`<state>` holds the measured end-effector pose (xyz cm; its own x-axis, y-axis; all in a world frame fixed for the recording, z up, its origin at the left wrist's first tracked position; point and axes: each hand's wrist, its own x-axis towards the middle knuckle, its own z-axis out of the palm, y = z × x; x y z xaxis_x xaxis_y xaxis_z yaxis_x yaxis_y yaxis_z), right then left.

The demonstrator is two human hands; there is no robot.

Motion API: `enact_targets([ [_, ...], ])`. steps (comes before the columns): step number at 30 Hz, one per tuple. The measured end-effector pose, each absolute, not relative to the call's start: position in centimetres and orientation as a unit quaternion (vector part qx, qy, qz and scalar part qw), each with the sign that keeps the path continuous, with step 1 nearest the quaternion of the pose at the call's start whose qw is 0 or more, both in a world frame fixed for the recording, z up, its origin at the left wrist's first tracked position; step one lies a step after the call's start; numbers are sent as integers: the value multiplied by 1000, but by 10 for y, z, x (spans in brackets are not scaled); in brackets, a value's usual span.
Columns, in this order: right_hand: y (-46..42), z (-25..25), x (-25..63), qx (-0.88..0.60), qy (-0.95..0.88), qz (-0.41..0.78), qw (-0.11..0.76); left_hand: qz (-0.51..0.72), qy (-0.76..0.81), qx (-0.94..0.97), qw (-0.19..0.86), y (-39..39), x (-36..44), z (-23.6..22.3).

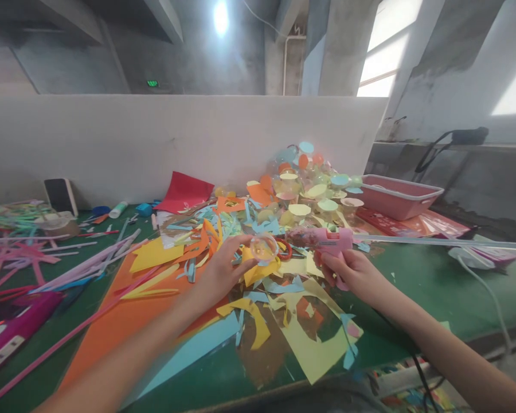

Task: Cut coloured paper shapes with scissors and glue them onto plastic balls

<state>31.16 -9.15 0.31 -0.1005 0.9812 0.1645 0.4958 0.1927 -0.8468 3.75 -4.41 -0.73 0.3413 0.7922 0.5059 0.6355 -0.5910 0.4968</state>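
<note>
L hand [223,267] pinching clear round pc [264,252] just L of pink glue gun [333,243]; R hand [356,272] gripping it (paper scraps [313,357] nr gun).

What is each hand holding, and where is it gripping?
The right hand holds a pink glue gun by its handle. The left hand pinches a small, clear round piece at its left edge, between thumb and fingers.

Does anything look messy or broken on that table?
Yes, messy: paper scraps lie jumbled over the green table near the pink glue gun. The pale yellow sheet has a big hole, which looks cut out.
</note>
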Motion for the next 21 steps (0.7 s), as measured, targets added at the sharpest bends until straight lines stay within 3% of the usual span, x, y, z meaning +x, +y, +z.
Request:
enact_targets([
  [21,-91,-1,315,-554,-681,312,363,379,413,823,92,-46,39,-4],
])
